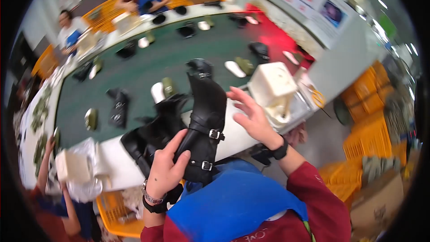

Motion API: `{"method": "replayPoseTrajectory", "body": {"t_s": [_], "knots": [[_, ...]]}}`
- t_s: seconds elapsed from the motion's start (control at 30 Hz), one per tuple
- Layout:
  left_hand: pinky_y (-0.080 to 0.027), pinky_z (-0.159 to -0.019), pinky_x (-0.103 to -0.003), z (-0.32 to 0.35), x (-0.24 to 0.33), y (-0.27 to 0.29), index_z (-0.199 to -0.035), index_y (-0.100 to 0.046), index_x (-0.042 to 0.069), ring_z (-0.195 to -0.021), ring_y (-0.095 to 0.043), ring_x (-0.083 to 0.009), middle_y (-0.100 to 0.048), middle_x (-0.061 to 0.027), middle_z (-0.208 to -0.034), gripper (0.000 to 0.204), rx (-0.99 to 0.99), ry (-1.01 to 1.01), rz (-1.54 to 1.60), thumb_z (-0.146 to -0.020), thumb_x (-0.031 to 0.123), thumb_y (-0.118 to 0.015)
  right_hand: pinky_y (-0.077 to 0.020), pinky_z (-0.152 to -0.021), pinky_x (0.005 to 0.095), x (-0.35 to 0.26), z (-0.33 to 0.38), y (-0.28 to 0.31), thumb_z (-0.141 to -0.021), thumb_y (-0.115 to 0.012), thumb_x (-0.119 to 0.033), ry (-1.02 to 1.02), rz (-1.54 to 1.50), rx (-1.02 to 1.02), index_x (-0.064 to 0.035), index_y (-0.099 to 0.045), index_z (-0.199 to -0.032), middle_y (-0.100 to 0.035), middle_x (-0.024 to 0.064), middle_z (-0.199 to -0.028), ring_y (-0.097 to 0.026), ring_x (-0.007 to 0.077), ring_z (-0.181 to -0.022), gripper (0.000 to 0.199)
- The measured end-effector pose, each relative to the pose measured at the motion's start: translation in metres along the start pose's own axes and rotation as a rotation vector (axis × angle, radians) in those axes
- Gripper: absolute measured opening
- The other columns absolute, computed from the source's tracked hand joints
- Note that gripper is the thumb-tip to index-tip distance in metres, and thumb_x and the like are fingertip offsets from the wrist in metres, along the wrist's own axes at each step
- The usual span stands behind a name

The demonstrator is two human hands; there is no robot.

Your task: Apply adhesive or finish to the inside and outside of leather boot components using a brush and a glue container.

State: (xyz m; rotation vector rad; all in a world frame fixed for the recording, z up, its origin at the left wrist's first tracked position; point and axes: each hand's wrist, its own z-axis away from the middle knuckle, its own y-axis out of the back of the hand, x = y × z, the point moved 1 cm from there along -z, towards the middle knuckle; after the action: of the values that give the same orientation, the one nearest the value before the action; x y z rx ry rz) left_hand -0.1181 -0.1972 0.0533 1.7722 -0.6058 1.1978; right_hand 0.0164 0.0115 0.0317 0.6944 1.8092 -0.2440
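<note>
A black leather boot upper with strap buckles is held upright in front of my chest. My left hand grips its left side near the lower buckles, thumb and forefinger on the leather; its other fingers are hidden. To the right of the upper, my right hand is open with fingers spread, holding nothing. More black boot uppers lie heaped on the white table edge, left of the one I hold. Just beyond it, another black buckled piece rests on the green belt.
A green belt carries black uppers and white-and-green sole-shaped pieces. At my right stand a cream box and orange-handled scissors. Yellow crates are stacked beyond. A co-worker's arm reaches in at the left; other people work across the belt.
</note>
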Motion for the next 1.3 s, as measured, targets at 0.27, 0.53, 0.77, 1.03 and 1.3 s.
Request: {"method": "replayPoseTrajectory", "body": {"t_s": [0.27,0.53,0.77,1.03,1.3], "knots": [[-0.042,-0.064,-0.022,-0.079,0.034,-0.090,-0.134,-0.024,0.003,-0.069,-0.052,-0.0096,-0.057,-0.0041,-0.078,0.055,-0.582,-0.007,0.638,-0.086,0.017,-0.049,-0.0464,-0.080,0.0268,0.045,0.031,0.079,-0.089,-0.049,-0.017,-0.238,-0.924,0.455,0.0002,-0.048,-0.112,-0.057,0.0070,-0.102,-0.057,0.0130,-0.090,0.029],[-0.039,-0.088,-0.030,-0.140,0.008,-0.199,-0.116,-0.047,0.002,-0.100,-0.051,-0.0125,-0.054,-0.0060,-0.110,0.038,-0.592,0.191,0.997,-0.084,0.019,-0.057,-0.0483,-0.077,0.0244,0.021,0.066,0.110,-0.094,-0.033,-0.027,-0.521,-0.688,0.499,-0.0021,-0.046,-0.117,-0.057,0.0070,-0.104,-0.059,0.0115,-0.086,0.036],[-0.043,-0.084,-0.029,-0.132,0.023,-0.213,-0.110,-0.050,0.001,-0.094,-0.055,-0.0142,-0.058,-0.0062,-0.104,0.032,-0.607,0.272,1.090,-0.083,0.017,-0.058,-0.0457,-0.078,0.0221,0.012,0.085,0.123,-0.093,-0.035,-0.020,-0.436,-0.664,0.470,-0.0004,-0.045,-0.118,-0.056,0.0051,-0.103,-0.056,0.0075,-0.085,0.033],[-0.045,-0.073,-0.024,-0.140,0.038,-0.216,-0.098,-0.058,-0.002,-0.080,-0.057,-0.0104,-0.061,-0.0060,-0.093,0.030,-0.518,0.181,0.871,-0.087,0.025,-0.053,-0.0440,-0.079,0.0227,0.027,0.084,0.132,-0.093,-0.037,-0.018,-0.407,-0.499,0.370,0.0010,-0.048,-0.114,-0.057,0.0046,-0.099,-0.055,0.0083,-0.086,0.031],[-0.047,-0.075,-0.027,-0.149,0.035,-0.210,-0.104,-0.053,-0.004,-0.084,-0.059,-0.0148,-0.060,-0.0101,-0.098,0.038,-0.291,0.426,1.085,-0.092,0.029,-0.040,-0.0432,-0.079,0.0228,0.038,0.076,0.139,-0.087,-0.047,-0.012,-0.157,-0.070,0.119,0.0009,-0.048,-0.115,-0.057,0.0072,-0.102,-0.054,0.0112,-0.090,0.031]]}}
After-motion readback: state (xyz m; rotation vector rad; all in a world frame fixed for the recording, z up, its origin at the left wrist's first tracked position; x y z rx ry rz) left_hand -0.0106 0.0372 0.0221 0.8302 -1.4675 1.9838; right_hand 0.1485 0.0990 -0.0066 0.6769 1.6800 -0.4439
